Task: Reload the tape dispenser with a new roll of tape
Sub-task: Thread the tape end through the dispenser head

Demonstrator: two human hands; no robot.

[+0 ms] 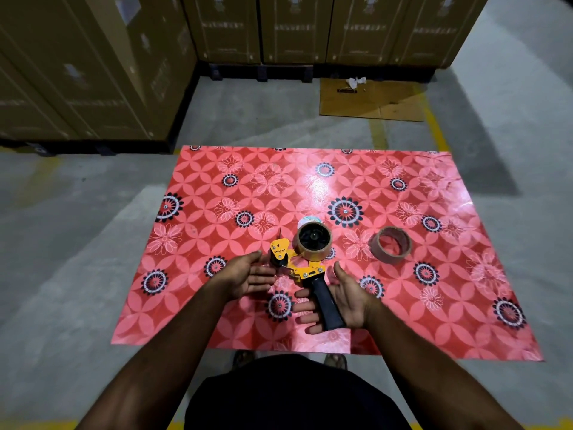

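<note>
The yellow tape dispenser point(302, 262) is lying over the red flowered mat point(217, 187), and its black handle is resting across the flat, fully open palm of the right hand point(336, 301), whose fingers are not closing around it. The left hand point(248, 274), also open with spread fingers, is staying just left of the dispenser's front end, perhaps touching it. A brown tape roll point(391, 246) is lying to the right of the dispenser, apart from it.

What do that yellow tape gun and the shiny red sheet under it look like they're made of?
The tape dispenser has a yellow frame that looks like painted metal, judging by its flat plates and screw heads; its black handle looks like matte plastic or rubber. The red floral sheet is probably glossy plastic or laminated paper: it throws bright glare and shows creases.
</note>
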